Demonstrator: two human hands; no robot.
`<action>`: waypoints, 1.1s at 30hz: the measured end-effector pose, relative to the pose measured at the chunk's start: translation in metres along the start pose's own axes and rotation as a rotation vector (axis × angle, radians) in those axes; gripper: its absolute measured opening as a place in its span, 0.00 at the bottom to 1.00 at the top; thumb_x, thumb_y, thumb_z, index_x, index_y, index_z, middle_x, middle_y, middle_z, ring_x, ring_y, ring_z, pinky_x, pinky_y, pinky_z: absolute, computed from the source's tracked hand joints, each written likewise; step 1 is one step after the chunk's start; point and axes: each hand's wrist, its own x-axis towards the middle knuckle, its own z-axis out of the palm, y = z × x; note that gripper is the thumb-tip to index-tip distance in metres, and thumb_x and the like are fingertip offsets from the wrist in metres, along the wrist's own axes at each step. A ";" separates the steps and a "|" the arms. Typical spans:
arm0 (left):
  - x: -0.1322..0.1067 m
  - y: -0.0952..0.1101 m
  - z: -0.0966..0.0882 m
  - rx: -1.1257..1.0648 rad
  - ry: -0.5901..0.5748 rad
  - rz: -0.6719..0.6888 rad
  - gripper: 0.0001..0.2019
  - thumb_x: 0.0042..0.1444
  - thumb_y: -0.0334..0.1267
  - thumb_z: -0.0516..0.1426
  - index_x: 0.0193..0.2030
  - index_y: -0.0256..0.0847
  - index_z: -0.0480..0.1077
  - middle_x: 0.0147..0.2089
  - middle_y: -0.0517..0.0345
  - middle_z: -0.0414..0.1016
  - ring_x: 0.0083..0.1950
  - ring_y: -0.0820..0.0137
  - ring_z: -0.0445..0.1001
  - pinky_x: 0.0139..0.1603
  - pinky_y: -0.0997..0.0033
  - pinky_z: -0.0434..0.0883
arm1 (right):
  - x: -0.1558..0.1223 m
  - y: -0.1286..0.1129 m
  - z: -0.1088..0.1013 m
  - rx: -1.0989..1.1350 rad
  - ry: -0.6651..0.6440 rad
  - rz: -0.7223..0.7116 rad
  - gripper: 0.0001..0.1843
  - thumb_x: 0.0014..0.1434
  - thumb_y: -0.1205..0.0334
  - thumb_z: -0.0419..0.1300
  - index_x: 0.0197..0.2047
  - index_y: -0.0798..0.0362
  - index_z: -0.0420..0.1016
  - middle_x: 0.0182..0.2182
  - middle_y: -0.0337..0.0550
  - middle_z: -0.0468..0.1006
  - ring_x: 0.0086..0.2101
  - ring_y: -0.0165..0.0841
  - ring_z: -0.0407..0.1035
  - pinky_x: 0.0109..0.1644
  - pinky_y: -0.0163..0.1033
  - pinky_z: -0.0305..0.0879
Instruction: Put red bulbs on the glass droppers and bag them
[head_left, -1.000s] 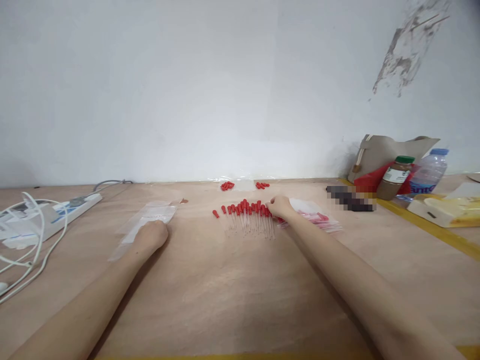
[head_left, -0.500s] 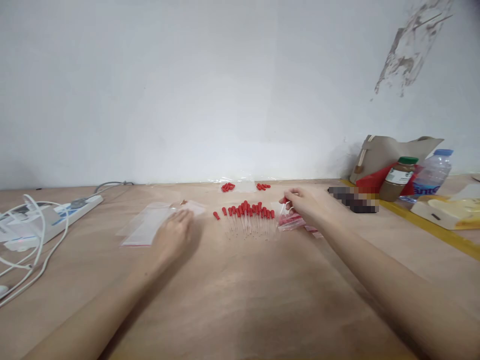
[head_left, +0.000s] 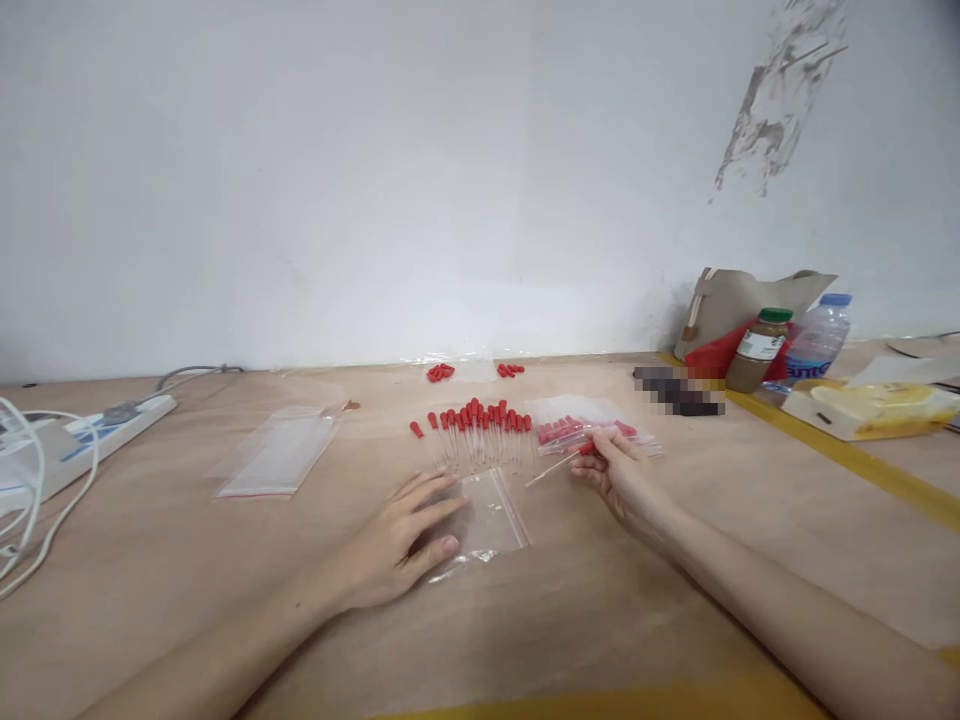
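My left hand (head_left: 409, 540) lies with its fingers spread on a clear zip-lock bag (head_left: 491, 515), flat on the table in front of me. My right hand (head_left: 611, 475) pinches a dropper (head_left: 559, 466) by its red rubber bulb, the thin glass tube pointing left toward that bag. Behind, a row of droppers (head_left: 480, 420) lies with red bulbs away from me. Filled zip-lock bags (head_left: 577, 420) with red-bulbed droppers are just beyond my right hand. A stack of clear zip-lock bags (head_left: 277, 450) rests to the left.
Small piles of loose red bulbs (head_left: 441, 372) lie near the wall. A white power strip (head_left: 105, 440) with cables is at the left. On the right are a pixelated dark object (head_left: 679, 388), a green-capped bottle (head_left: 759, 350), a water bottle (head_left: 817, 340), a grey bag (head_left: 757, 290) and a yellow-white packet (head_left: 870, 408).
My left hand has moved from the bag stack to the middle, and a clear bag now lies under it. My right hand came nearer, with the dropper now lowered and pointing left.
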 end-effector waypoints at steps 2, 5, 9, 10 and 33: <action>0.001 -0.001 0.004 -0.029 -0.032 -0.002 0.22 0.60 0.46 0.46 0.60 0.48 0.54 0.64 0.55 0.52 0.64 0.61 0.48 0.61 0.54 0.53 | -0.002 0.002 0.004 -0.010 -0.012 -0.004 0.13 0.47 0.55 0.62 0.27 0.52 0.62 0.21 0.34 0.71 0.21 0.26 0.69 0.26 0.32 0.71; 0.002 0.000 0.010 -0.067 -0.051 -0.017 0.22 0.59 0.48 0.47 0.60 0.48 0.54 0.63 0.54 0.53 0.63 0.62 0.51 0.60 0.55 0.55 | -0.006 0.006 0.010 -0.033 -0.012 0.010 0.13 0.48 0.56 0.62 0.27 0.52 0.62 0.23 0.35 0.72 0.22 0.26 0.69 0.28 0.33 0.71; 0.004 0.001 0.012 -0.076 -0.039 -0.004 0.22 0.59 0.48 0.47 0.60 0.49 0.54 0.63 0.54 0.54 0.63 0.61 0.52 0.60 0.54 0.54 | -0.008 0.010 0.013 -0.026 -0.018 0.042 0.11 0.49 0.57 0.61 0.28 0.53 0.63 0.23 0.35 0.71 0.22 0.26 0.69 0.29 0.33 0.71; 0.005 0.001 0.011 -0.077 -0.037 0.005 0.23 0.59 0.48 0.47 0.61 0.49 0.54 0.63 0.54 0.54 0.63 0.62 0.52 0.60 0.54 0.54 | -0.009 0.010 0.014 -0.018 -0.023 0.050 0.11 0.49 0.57 0.61 0.29 0.53 0.62 0.23 0.35 0.71 0.23 0.26 0.69 0.30 0.33 0.71; 0.016 0.009 0.011 -0.189 -0.015 0.073 0.22 0.60 0.42 0.47 0.61 0.45 0.52 0.61 0.54 0.57 0.61 0.64 0.55 0.60 0.59 0.55 | -0.020 0.008 0.015 -0.398 -0.742 0.131 0.14 0.46 0.57 0.63 0.33 0.54 0.64 0.32 0.39 0.74 0.31 0.25 0.68 0.35 0.31 0.61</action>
